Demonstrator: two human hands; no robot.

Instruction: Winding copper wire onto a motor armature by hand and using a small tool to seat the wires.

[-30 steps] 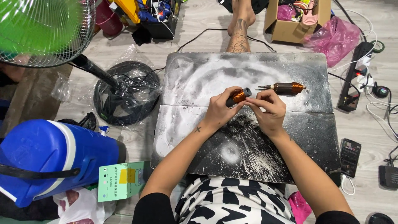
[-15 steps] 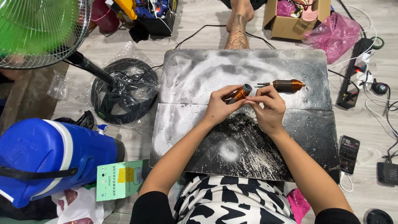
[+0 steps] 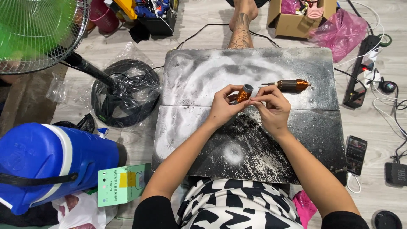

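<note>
My left hand grips a small cylinder wound with copper wire, a grey end cap facing up and right. My right hand meets it from the right, thumb and forefinger pinched at the coil's side, likely on a fine wire that is too thin to see. Both hands hover over the middle of a scratched grey metal slab. A second copper-wound rotor with a dark body and a thin shaft lies on the slab just beyond my right hand.
A green-bladed fan on a plastic-wrapped round base stands left. A blue jug and a green box lie at lower left. A person's foot, a cardboard box, a power strip and a phone surround the slab.
The coil in my left hand has tilted so its grey end shows more. Both hands stay together over the slab, barely shifted.
</note>
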